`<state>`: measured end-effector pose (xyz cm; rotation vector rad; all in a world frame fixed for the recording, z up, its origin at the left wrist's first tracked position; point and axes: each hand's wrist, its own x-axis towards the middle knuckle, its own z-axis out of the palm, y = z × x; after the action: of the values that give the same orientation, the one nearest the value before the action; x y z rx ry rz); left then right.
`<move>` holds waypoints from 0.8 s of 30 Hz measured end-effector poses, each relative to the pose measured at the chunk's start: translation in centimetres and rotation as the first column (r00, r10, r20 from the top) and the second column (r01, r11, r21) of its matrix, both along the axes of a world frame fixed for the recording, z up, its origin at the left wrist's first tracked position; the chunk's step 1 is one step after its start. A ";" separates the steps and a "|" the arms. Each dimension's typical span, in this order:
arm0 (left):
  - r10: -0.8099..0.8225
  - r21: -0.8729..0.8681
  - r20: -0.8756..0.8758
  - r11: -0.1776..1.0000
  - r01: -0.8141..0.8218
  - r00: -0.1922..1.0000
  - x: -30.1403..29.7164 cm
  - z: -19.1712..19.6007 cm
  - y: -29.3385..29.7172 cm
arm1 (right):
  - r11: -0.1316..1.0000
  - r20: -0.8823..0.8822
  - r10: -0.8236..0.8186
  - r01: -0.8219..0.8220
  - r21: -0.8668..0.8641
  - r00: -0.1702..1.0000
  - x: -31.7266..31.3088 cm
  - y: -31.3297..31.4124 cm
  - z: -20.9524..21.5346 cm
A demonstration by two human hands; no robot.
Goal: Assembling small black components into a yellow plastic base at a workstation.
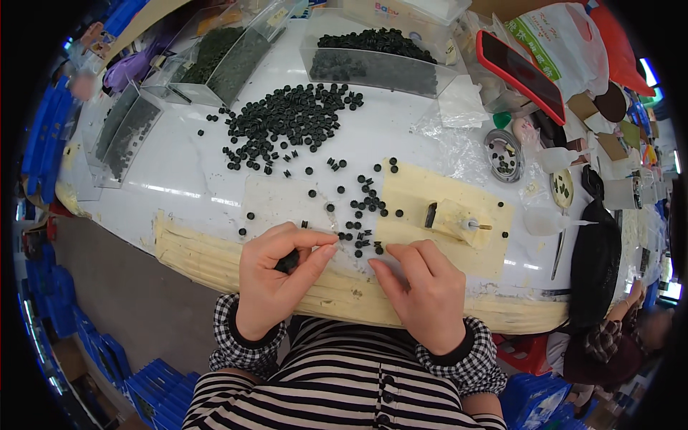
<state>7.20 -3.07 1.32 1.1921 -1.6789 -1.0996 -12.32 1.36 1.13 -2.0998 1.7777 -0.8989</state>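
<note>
My left hand (278, 276) is closed, thumb and forefinger pinched together, and a dark clump (287, 262), seemingly small black parts, shows inside the curled fingers. At its fingertips is something pale, too small to make out. My right hand (428, 290) is over the table's front edge, thumb and forefinger apart with nothing visible between them. Just beyond that gap lies a small black grooved wheel (378, 250). Several loose black wheels (370, 202) are scattered between and beyond my hands. Farther back spreads a large pile of them (287, 122).
Clear bins (390, 82) of black parts stand at the back. Right of my right hand, a tape-wrapped block with a metal pin (462, 222) sits on a yellow sheet (416, 188). A red-cased phone (522, 75), round dish (504, 163) and squeeze bottles (545, 221) are at right. Another person (609, 344) sits far right.
</note>
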 end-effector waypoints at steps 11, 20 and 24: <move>-0.051 0.058 -0.048 0.997 0.054 0.998 0.6 0.0 -0.9 | 0.999 0.075 0.016 -0.018 0.029 0.997 0.2 -1.0 -0.5; -0.058 0.035 -0.047 0.998 0.060 0.997 0.6 -0.1 -0.9 | 0.999 0.017 0.047 -0.046 -0.007 0.999 0.2 -1.1 -0.8; -0.078 -0.004 0.004 0.997 0.078 0.997 0.2 -0.3 -0.6 | 0.999 0.038 0.038 -0.038 0.001 0.999 0.5 -1.1 -0.4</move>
<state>7.45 -3.70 1.06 1.1346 -1.7426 -1.1418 -11.83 0.23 0.75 -2.0943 1.7134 -0.9209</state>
